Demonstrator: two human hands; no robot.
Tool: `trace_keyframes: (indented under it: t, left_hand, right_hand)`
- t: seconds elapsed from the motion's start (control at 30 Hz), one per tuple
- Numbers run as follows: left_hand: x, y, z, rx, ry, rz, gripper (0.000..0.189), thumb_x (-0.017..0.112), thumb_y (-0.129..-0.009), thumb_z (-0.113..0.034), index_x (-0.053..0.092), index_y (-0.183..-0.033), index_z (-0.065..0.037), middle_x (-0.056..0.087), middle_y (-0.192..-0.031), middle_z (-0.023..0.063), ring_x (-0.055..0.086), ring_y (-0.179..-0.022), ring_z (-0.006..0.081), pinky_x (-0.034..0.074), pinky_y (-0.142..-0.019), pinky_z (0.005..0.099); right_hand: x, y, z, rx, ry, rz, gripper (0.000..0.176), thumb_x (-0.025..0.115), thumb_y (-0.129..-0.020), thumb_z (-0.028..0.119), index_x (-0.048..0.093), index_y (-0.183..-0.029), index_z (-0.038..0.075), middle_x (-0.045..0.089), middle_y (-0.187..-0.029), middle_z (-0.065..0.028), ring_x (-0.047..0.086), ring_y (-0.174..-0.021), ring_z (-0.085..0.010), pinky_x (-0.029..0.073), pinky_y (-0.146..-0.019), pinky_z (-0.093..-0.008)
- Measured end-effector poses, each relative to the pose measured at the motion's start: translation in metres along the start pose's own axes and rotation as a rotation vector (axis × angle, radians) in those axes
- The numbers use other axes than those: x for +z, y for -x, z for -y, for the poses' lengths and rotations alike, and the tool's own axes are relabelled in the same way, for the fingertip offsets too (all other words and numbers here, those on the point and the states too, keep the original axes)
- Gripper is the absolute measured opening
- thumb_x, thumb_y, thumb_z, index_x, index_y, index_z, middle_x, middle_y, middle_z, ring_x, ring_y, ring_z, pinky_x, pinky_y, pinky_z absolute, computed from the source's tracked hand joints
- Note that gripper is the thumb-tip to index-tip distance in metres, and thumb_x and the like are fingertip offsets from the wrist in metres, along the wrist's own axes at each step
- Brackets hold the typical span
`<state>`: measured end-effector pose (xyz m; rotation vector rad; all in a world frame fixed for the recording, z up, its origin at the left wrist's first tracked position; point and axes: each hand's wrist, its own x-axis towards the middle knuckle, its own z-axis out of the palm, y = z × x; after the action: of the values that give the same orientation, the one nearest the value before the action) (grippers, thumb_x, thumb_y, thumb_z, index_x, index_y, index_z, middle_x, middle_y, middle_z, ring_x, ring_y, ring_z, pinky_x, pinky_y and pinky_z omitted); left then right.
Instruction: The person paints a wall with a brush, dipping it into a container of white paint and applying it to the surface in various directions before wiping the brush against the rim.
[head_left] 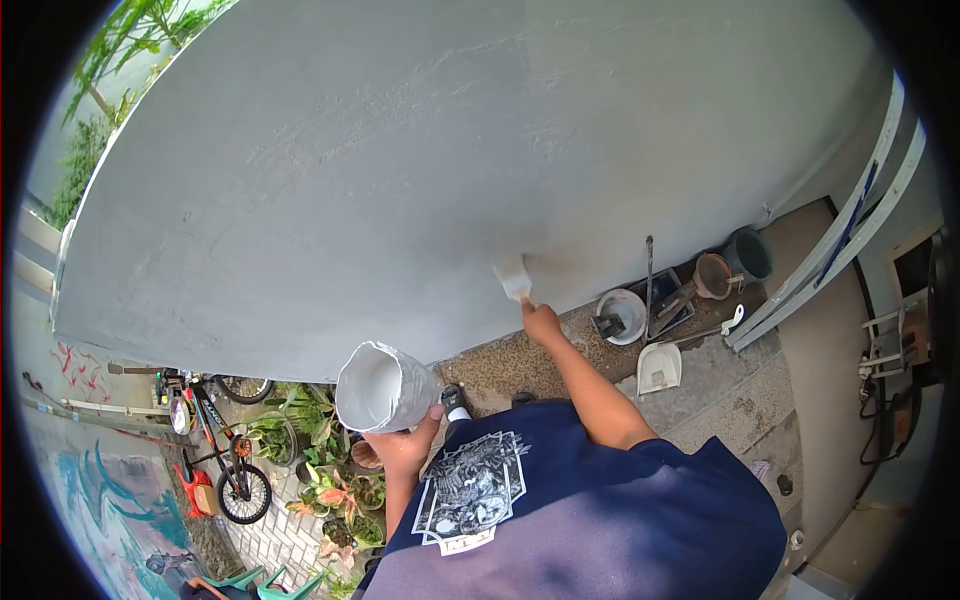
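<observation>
A white, paint-coated container [385,388] rests in my left hand [404,447], with the fingers around its lower side and its open top facing up and left. Pale paint coats its inside. My right hand [542,323] is closed around the handle of a paint brush [514,277]. The wide bristles of the brush lie against the grey wall [400,200]. A darker grey patch shows on the wall around and above the brush.
Along the wall's foot stand a white bucket [622,316], a black tray [672,308], a brown bowl [712,276] and a dark bucket [749,256]. A white dustpan [659,368] lies nearby. Potted plants [340,490] and a bicycle [240,465] are at left.
</observation>
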<state>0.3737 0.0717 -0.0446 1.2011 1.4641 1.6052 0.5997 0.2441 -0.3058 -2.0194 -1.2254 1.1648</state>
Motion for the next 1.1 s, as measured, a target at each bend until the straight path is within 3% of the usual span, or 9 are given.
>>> trace_keyframes:
  t: [0.1, 0.17, 0.3, 0.47, 0.57, 0.63, 0.77, 0.97, 1.1]
  left_hand:
    - [-0.004, 0.001, -0.002, 0.051, -0.003, 0.008, 0.081, 0.093, -0.067, -0.02, 0.049, -0.131, 0.004, 0.06, -0.122, 0.0148, 0.062, -0.107, 0.0252, 0.05, -0.096, 0.039]
    - [-0.006, 0.001, 0.001, 0.085, -0.003, 0.025, 0.082, 0.093, -0.067, -0.02, 0.048, -0.132, 0.005, 0.059, -0.123, 0.0159, 0.06, -0.111, 0.0253, 0.048, -0.098, 0.039]
    - [-0.014, 0.002, 0.01, 0.013, -0.101, 0.022, 0.086, 0.093, -0.067, -0.021, 0.046, -0.134, 0.006, 0.058, -0.125, 0.0165, 0.06, -0.112, 0.0257, 0.048, -0.099, 0.0395]
    - [-0.007, -0.002, 0.0, -0.014, -0.076, 0.063, 0.084, 0.092, -0.067, -0.018, 0.046, -0.133, 0.005, 0.059, -0.124, 0.0156, 0.06, -0.111, 0.0252, 0.048, -0.098, 0.0392]
    - [-0.009, -0.01, 0.007, 0.051, -0.091, 0.094, 0.087, 0.092, -0.065, -0.016, 0.044, -0.135, 0.005, 0.058, -0.125, 0.0162, 0.06, -0.113, 0.0255, 0.048, -0.099, 0.0391]
    - [-0.01, -0.01, 0.008, 0.05, -0.09, 0.096, 0.088, 0.092, -0.066, -0.016, 0.043, -0.136, 0.005, 0.058, -0.126, 0.0162, 0.06, -0.113, 0.0257, 0.048, -0.099, 0.0392]
    - [-0.013, -0.004, 0.01, 0.009, -0.097, 0.063, 0.087, 0.091, -0.066, -0.015, 0.043, -0.136, 0.004, 0.057, -0.127, 0.0163, 0.06, -0.113, 0.0264, 0.048, -0.1, 0.0398]
    - [-0.019, 0.002, 0.006, 0.063, -0.132, 0.054, 0.088, 0.092, -0.067, -0.018, 0.042, -0.136, 0.005, 0.058, -0.126, 0.0168, 0.061, -0.112, 0.0265, 0.049, -0.099, 0.0397]
    - [-0.011, 0.004, 0.002, -0.003, -0.084, -0.007, 0.086, 0.092, -0.068, -0.019, 0.044, -0.135, 0.005, 0.059, -0.125, 0.0168, 0.061, -0.111, 0.0263, 0.049, -0.098, 0.0394]
  right_hand:
    - [0.002, -0.004, -0.028, 0.159, 0.117, 0.07, 0.06, 0.054, -0.098, 0.046, 0.066, -0.111, -0.012, 0.068, -0.102, -0.0324, 0.066, -0.102, -0.0448, 0.051, -0.086, -0.0454]
    - [-0.012, 0.005, 0.001, 0.002, 0.0, -0.054, 0.052, 0.055, -0.099, 0.043, 0.068, -0.098, -0.007, 0.071, -0.088, -0.024, 0.069, -0.083, -0.0357, 0.051, -0.075, -0.0414]
    - [-0.103, 0.096, 0.178, -0.27, -0.44, 0.116, 0.044, 0.052, -0.104, 0.036, 0.058, -0.078, 0.001, 0.053, -0.063, -0.0012, 0.044, -0.056, -0.0093, 0.039, -0.054, -0.0297]
    - [-0.149, 0.162, 0.268, -0.808, -0.532, -0.051, 0.04, 0.053, -0.104, 0.028, 0.053, -0.078, -0.003, 0.048, -0.056, -0.0085, 0.043, -0.051, -0.0129, 0.039, -0.05, -0.0331]
    - [-0.134, 0.142, 0.269, -0.823, -0.569, -0.062, 0.041, 0.051, -0.105, 0.031, 0.052, -0.08, -0.002, 0.045, -0.056, -0.0098, 0.038, -0.052, -0.0164, 0.039, -0.052, -0.0353]
    - [-0.095, 0.089, 0.222, -0.627, -0.445, -0.051, 0.043, 0.047, -0.105, 0.036, 0.056, -0.086, -0.001, 0.055, -0.061, -0.0162, 0.051, -0.054, -0.0267, 0.044, -0.058, -0.0418]
    - [-0.028, 0.031, 0.079, -0.251, -0.028, -0.123, 0.051, 0.043, -0.103, 0.044, 0.065, -0.103, -0.002, 0.068, -0.091, -0.0295, 0.065, -0.093, -0.0474, 0.051, -0.081, -0.0518]
    - [0.013, -0.022, -0.024, 0.138, -0.029, 0.056, 0.053, 0.048, -0.103, 0.043, 0.063, -0.095, -0.007, 0.067, -0.076, -0.0169, 0.063, -0.055, -0.0247, 0.049, -0.052, -0.0397]
    - [-0.083, 0.077, 0.155, -0.116, -0.561, 0.202, 0.044, 0.05, -0.104, 0.038, 0.054, -0.078, 0.003, 0.049, -0.057, 0.0003, 0.041, -0.047, -0.0083, 0.035, -0.044, -0.0276]
